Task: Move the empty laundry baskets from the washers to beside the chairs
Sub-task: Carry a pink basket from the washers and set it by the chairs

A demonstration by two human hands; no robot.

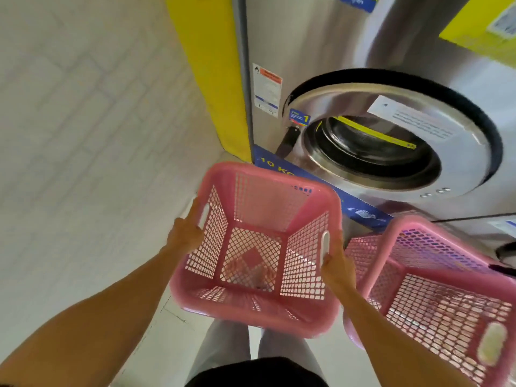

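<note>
An empty pink lattice laundry basket hangs above the floor in front of me, held at both side handles. My left hand grips its left handle slot and my right hand grips the right one. A second empty pink basket stands just to the right, touching or nearly touching my right forearm. Both baskets are in front of a steel front-loading washer whose round door is shut. No chairs are in view.
A white tiled wall fills the left side, with a yellow pillar beside the washer. A blue band marked 10 KG runs along the washer's base. Pale floor and my legs show below the held basket.
</note>
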